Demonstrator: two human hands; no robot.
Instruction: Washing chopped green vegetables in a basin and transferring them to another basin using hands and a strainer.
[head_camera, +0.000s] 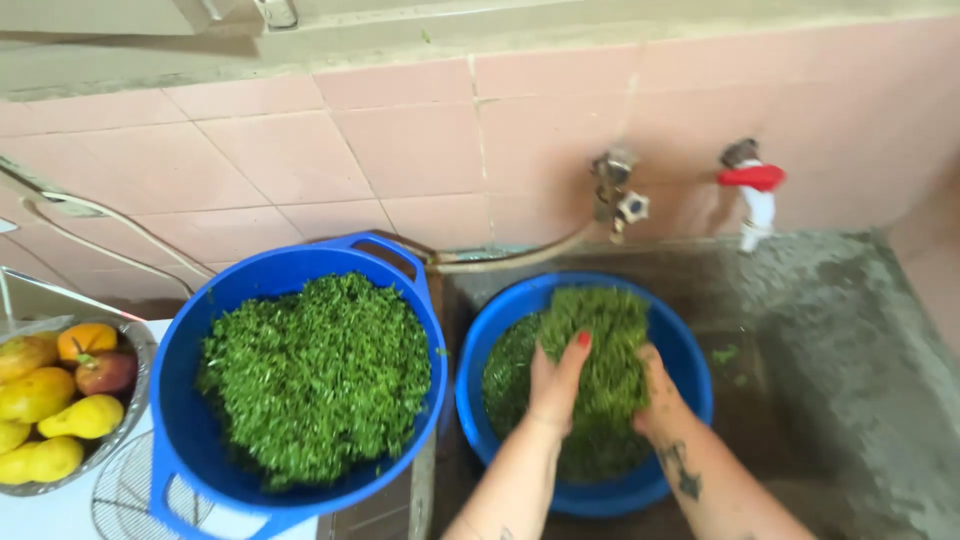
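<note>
Left hand (556, 385) and right hand (655, 392) pressed together around a clump of chopped greens (598, 340), above the round blue basin (690, 360).

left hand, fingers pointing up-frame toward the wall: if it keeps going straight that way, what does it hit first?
Probably the heap of chopped greens that the left hand is pressed against. Beyond that comes the far rim of the blue basin, then the hose at the tiled wall. Depth is unclear from one view.

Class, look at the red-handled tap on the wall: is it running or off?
Off: no water falls from the red-handled tap onto the dry-looking concrete sink.
</note>
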